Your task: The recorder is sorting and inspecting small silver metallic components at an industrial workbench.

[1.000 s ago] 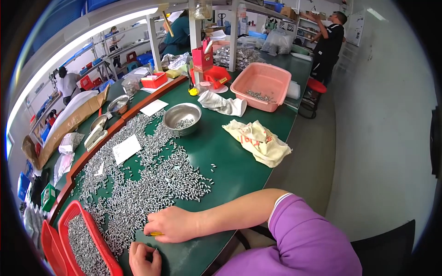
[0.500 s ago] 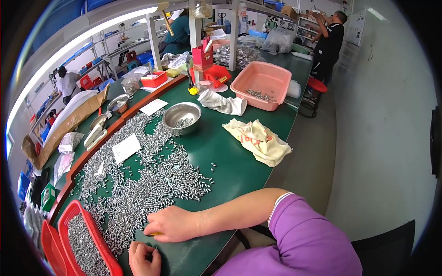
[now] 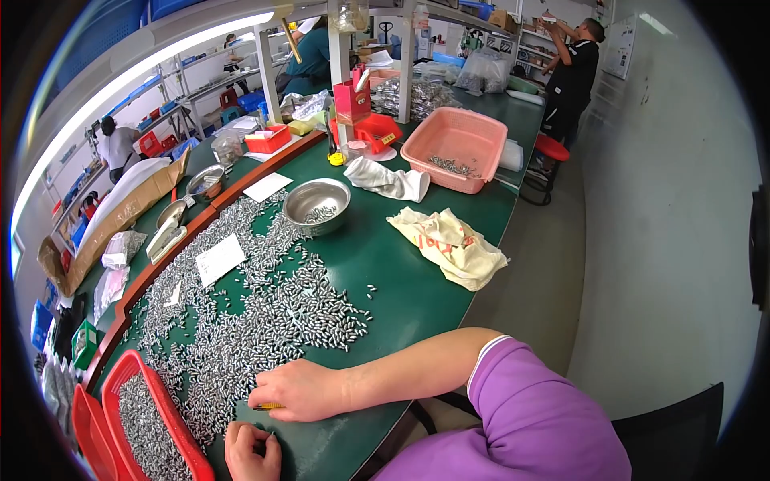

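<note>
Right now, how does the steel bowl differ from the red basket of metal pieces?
The steel bowl is round and silvery; the red basket is elongated. The bowl holds a small cluster of metal pieces; the basket holds a far bigger heap. Both are open-topped.

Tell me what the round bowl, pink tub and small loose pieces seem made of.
Round bowl: likely stainless steel, smooth, with bright reflections. Pink tub: probably plastic, by its moulded rim. Small loose pieces: apparently shiny metal, silvery and glinting; coating possible.

Rm btwn metal pcs [image 3: 277, 327] & cream cloth [image 3: 451, 250]; bowl [image 3: 327, 228] blocks L.
</note>
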A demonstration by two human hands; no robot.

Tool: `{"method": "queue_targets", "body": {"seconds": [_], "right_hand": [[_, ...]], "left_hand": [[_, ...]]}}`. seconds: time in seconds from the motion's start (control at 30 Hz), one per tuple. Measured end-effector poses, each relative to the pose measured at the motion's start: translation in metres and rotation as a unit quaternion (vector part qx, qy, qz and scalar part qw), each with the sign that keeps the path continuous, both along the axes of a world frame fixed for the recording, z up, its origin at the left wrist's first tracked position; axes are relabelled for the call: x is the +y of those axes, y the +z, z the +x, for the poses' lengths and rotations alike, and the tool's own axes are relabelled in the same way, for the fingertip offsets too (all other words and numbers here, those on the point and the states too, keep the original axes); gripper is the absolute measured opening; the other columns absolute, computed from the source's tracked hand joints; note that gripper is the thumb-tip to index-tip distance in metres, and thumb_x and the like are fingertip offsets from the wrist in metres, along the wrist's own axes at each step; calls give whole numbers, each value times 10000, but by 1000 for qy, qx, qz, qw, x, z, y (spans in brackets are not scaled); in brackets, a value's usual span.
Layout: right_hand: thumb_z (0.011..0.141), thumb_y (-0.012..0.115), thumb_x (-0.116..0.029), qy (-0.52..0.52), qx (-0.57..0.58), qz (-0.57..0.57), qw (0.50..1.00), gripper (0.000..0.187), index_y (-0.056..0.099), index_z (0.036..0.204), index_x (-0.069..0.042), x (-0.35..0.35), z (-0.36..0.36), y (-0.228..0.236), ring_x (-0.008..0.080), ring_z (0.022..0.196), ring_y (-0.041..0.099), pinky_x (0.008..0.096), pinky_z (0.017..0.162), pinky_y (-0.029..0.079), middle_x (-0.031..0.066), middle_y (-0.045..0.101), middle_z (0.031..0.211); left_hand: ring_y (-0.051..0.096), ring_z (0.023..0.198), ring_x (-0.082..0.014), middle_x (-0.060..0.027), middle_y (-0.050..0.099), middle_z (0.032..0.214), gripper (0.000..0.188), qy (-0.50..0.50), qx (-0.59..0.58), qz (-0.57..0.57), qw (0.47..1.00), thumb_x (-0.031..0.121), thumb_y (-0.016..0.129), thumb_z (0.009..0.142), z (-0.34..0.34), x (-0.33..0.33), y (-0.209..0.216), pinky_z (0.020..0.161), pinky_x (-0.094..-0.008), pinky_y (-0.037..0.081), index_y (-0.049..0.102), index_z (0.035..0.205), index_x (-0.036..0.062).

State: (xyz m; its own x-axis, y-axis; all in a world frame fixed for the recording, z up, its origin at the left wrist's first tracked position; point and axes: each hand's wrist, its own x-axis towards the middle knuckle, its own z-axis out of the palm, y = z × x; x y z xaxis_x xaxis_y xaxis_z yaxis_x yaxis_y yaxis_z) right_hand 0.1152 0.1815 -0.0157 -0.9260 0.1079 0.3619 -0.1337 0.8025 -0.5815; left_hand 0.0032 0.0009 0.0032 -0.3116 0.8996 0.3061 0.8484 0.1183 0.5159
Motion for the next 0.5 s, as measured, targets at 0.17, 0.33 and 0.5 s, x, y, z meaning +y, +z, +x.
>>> {"method": "queue_targets", "body": {"seconds": [0.17, 0.33, 0.5], "right_hand": [[824, 631, -211, -1, 5, -8, 1000, 251, 623, 1058, -122, 1, -1, -1, 275, 856, 621, 403, 708, 522, 79, 570, 930], [820, 638, -208, 2, 1, -14, 1000, 249, 603, 1046, -109, 0, -1, 2, 278, 869, 619, 409, 723, 520, 83, 571, 938], [813, 652, -198, 5, 7, -22, 1000, 272, 579, 1055, -99, -5, 0, 1, 291, 886, 621, 414, 740, 518, 88, 579, 965]], "left_hand": [[538, 636, -282, -131, 531, 780, 162, 2, 5, -1, 1000, 74, 696, 793, -1, 2, -1, 590, -379, 464, 545, 766, 21], [553, 644, -272, -128, 539, 795, 158, 9, -2, -10, 1000, 78, 698, 795, -2, -1, -1, 594, -374, 471, 551, 777, 22], [526, 644, -201, -97, 485, 787, 151, 31, -54, -3, 998, -30, 657, 717, -5, -3, -16, 546, -287, 428, 509, 729, -7]]}}
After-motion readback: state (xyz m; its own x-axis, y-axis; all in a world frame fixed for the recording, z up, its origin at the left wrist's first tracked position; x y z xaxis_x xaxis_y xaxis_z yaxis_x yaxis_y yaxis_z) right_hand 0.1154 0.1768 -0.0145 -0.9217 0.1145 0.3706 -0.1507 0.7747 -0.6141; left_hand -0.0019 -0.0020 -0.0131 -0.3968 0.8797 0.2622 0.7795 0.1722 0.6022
